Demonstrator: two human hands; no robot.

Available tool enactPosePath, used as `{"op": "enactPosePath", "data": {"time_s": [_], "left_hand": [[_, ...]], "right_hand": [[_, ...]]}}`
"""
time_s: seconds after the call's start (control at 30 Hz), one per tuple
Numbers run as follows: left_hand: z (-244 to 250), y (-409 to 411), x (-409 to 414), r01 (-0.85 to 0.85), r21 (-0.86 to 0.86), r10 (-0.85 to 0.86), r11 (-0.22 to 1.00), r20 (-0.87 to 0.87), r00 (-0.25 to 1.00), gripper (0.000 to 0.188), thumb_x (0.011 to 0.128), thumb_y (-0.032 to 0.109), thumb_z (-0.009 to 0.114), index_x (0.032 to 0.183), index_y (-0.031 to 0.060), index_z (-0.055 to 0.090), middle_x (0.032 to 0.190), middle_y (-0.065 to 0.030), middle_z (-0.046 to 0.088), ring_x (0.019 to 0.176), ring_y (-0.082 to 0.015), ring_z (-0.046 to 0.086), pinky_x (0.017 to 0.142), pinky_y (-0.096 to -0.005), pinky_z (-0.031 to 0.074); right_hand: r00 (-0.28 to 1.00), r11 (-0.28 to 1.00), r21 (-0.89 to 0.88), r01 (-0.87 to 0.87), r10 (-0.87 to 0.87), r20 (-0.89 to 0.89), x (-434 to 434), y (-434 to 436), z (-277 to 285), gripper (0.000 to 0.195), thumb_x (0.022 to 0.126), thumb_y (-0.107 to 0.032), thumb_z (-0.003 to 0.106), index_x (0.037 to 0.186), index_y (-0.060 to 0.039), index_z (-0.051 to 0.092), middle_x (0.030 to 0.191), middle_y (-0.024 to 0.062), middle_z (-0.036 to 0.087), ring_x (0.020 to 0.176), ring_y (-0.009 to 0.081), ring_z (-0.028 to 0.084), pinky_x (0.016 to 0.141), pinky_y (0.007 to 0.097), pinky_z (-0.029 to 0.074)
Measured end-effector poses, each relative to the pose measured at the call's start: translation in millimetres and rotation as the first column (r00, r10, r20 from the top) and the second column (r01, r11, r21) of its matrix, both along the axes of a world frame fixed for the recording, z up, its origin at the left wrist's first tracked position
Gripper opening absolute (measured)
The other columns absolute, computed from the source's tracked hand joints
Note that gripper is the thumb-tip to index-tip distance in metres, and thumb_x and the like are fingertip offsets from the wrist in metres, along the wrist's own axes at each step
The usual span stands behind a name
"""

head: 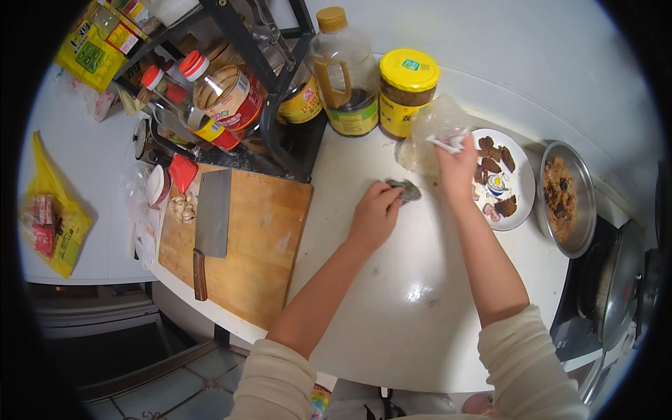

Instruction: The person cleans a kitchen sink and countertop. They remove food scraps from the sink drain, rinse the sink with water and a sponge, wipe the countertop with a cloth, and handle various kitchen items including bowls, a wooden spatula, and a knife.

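My left hand (pixel 375 212) grips a crumpled grey cloth (pixel 406 191) against the white countertop (pixel 399 325). Farther right, my right hand (pixel 457 165) holds a clear plastic bag (pixel 438 118), raised in front of the yellow-lidded jar (pixel 408 89). Close beside that hand lies a white plate (pixel 520 210) with dark brown pieces, small shallots and a small round item with a yellow centre. A cleaver (pixel 212 215) rests on the wooden cutting board (pixel 262 236) to the left, beside garlic cloves (pixel 184 208).
A large handled bottle (pixel 346 79) stands near the wall, next to a black rack (pixel 262 52) of sauce bottles. At right are a steel bowl of food (pixel 546 184) and a lidded pan (pixel 622 278) on a black cooktop. A yellow bag (pixel 63 226) lies far left.
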State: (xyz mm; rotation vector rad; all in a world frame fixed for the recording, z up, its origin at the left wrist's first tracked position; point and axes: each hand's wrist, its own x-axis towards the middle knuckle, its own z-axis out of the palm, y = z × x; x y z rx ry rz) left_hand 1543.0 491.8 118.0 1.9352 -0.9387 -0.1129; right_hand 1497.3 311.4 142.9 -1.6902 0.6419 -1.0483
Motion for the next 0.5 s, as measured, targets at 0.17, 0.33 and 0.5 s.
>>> {"op": "enactPosePath", "data": {"time_s": [0.17, 0.33, 0.5], "left_hand": [[11.8, -16.4, 61.8, -0.329, 0.013, 0.325, 0.944, 0.131, 0.937, 0.020, 0.089, 0.012, 0.062, 0.106, 0.0010, 0.066, 0.094, -0.0139, 0.058, 0.087, -0.0284, 0.059, 0.076, -0.0367, 0.048], [-15.9, -41.1, 32.4, -0.075, 0.262, 0.091, 0.962, -0.048, 0.995, 0.009, 0.088, 0.016, 0.064, 0.090, 0.0071, 0.066, 0.086, -0.0109, 0.059, 0.080, -0.0310, 0.060, 0.070, -0.0399, 0.050], [-2.4, -4.9, -31.6, 0.428, -0.047, -0.430, 0.902, -0.045, 0.902, 0.004, 0.085, 0.004, 0.065, 0.088, 0.0019, 0.065, 0.088, -0.0101, 0.056, 0.078, -0.0257, 0.058, 0.070, -0.0354, 0.048]], "right_hand": [[0.945, 0.825, 0.555, -0.110, -0.086, 0.315, -29.0, -5.6, 95.6, 0.017, 0.084, -0.009, 0.069, 0.097, -0.0019, 0.059, 0.094, 0.0073, 0.063, 0.083, 0.0143, 0.061, 0.072, 0.0270, 0.052], [0.900, 0.775, 0.586, -0.237, -0.052, 0.433, -49.5, -6.8, 163.1, 0.022, 0.089, -0.011, 0.064, 0.106, 0.0026, 0.062, 0.100, 0.0075, 0.062, 0.095, 0.0183, 0.060, 0.084, 0.0380, 0.054], [0.919, 0.756, 0.620, -0.207, -0.066, 0.388, -73.4, -9.3, 180.6, 0.024, 0.090, -0.011, 0.062, 0.109, 0.0035, 0.062, 0.106, 0.0081, 0.061, 0.097, 0.0187, 0.060, 0.087, 0.0405, 0.053]]}}
